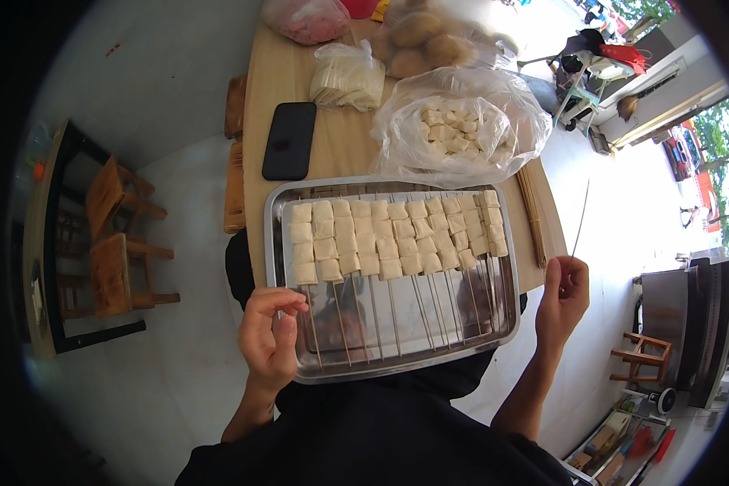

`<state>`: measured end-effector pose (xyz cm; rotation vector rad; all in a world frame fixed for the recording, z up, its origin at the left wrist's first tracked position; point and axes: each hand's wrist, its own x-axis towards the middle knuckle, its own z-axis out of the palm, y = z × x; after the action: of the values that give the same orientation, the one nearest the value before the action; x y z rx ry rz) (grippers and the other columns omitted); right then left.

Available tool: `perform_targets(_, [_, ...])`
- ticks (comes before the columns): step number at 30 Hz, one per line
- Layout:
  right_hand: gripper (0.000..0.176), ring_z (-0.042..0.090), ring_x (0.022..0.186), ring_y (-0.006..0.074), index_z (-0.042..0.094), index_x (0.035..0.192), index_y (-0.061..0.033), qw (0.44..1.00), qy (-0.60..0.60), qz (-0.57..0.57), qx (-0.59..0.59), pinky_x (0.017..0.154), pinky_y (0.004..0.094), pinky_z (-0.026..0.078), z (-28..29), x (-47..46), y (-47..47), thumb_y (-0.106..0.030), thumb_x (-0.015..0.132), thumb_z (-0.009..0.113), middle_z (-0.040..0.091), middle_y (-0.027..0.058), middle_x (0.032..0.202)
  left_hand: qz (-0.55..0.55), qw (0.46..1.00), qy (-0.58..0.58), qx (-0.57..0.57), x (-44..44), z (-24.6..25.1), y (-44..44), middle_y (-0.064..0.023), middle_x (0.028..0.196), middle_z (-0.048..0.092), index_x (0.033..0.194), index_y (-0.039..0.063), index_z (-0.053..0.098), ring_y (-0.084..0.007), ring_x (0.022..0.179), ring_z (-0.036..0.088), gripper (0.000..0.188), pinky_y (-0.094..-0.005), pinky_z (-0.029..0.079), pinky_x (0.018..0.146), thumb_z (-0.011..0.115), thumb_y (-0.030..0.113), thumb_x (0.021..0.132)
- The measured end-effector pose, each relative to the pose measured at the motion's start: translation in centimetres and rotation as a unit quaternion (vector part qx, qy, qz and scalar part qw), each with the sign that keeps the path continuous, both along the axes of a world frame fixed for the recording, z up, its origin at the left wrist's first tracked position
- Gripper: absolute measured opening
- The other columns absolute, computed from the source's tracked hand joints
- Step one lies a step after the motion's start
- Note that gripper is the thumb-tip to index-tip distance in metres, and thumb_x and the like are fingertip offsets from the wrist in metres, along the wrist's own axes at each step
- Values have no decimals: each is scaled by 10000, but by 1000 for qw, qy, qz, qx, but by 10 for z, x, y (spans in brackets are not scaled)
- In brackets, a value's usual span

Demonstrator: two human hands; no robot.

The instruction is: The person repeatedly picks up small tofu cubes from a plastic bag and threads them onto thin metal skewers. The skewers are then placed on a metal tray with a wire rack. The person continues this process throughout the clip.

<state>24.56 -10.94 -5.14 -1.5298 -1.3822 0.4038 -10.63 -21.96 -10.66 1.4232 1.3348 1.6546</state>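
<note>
My right hand pinches a thin bamboo skewer by one end, to the right of the tray; it points up and away with nothing on it. Over the left rim of a shiny metal tray hovers my left hand, fingers curled and apart, nothing visible in it. Side by side across the tray lie several skewers of pale, cream-coloured cubes, perhaps tofu. Their bare ends point towards me. Beyond the tray's far rim, a clear plastic bag gapes around loose cubes of the same kind.
A bundle of bamboo skewers lies along the right side of the wooden table. Behind the tray are a black smartphone, a bag of pale slices and a bag of potatoes. Wooden stools stand at left.
</note>
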Motion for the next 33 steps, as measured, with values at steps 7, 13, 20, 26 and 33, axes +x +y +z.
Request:
perform_targets(7, [211, 411, 607, 23, 664, 1040, 23, 966, -182, 172, -56, 541, 206, 346, 49, -78, 115, -162, 939, 681, 504, -45, 695, 3, 1000, 5, 12, 1, 0, 6, -139, 1022, 593, 1120, -45, 545, -178, 852, 601, 222, -293, 474, 772, 471, 124, 998])
perform_targets(13, [266, 371, 593, 20, 695, 1050, -8, 968, -186, 167, 24, 538, 207, 328, 54, -33, 95, -258, 964, 664, 433, -71, 658, 5, 998, -53, 25, -1, -10, 4, -128, 1014, 620, 1103, -36, 558, -164, 854, 596, 212, -280, 468, 769, 483, 130, 996])
perform_targets(20, [305, 628, 717, 162, 720, 940, 31, 991, -116, 51, 36, 649, 321, 499, 51, 84, 56, -262, 862, 687, 686, 108, 782, -77, 997, -2, 12, -3, -10, 3, -111, 1076, 619, 1163, -12, 552, -152, 917, 600, 335, -284, 459, 823, 363, 250, 1076])
perform_targets(26, [321, 621, 743, 167, 725, 928, -9, 997, -51, -55, 20, 662, 320, 501, 43, 153, 15, -325, 871, 701, 681, 79, 814, -144, 990, -7, -12, -7, -8, 14, -114, 1076, 623, 1186, -17, 547, -164, 916, 606, 365, -286, 459, 803, 367, 281, 1077])
perform_targets(33, [326, 305, 472, 65, 612, 1208, -144, 992, 60, -8, -111, 415, 250, 237, 65, 193, -3, -307, 925, 623, 380, -84, 614, -160, 987, 7, 1, -8, 1, 24, -122, 1040, 642, 1186, -24, 553, -166, 891, 635, 338, -272, 476, 777, 394, 253, 1074])
